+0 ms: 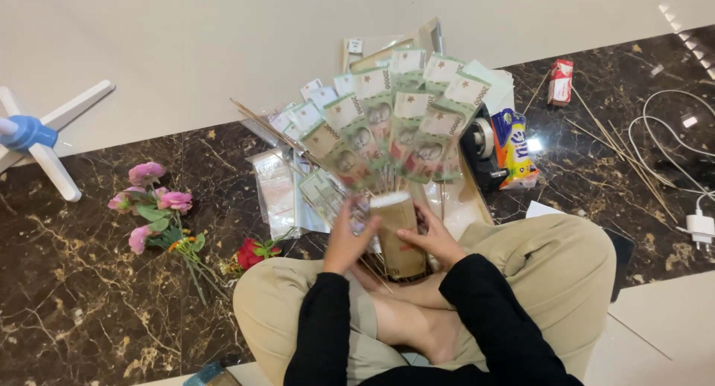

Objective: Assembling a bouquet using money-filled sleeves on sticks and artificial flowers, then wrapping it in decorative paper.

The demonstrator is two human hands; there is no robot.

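from my seat, starting at the far left, i see a white stand with a blue hub (pixel 30 133) on the pale floor, then a bunch of pink flowers (pixel 153 207) lying on the dark marble floor (pixel 74 282), and a red flower (pixel 249 253) just beside my left knee. next come clear plastic sleeves (pixel 277 189) spread flat. in the middle, over my crossed legs, is the thing i'm working on: a fan of green banknotes (pixel 398 125) fixed on thin wooden sticks, all gathered into a brown paper-wrapped roll (pixel 396 233) that stands upright in my lap. my left hand (pixel 347 241) is curled around the left side of the roll, fingers closed on it near the top where the sticks enter; my right hand (pixel 432 241) is wrapped around its right side, fingers bent and pressing the wrap. i judge the bundle light but top-heavy, the notes thin, floppy and easy to crease or tear, the sticks stiff yet snappable, so the safe grip is low on the roll, never on the notes. right of it sits a black tape dispenser (pixel 480 151) touching a bright yellow and blue packet (pixel 514 148), then a small red and white packet (pixel 560 81), loose skewers (pixel 618 151), and at the far right a white charger with its cable (pixel 698 224).
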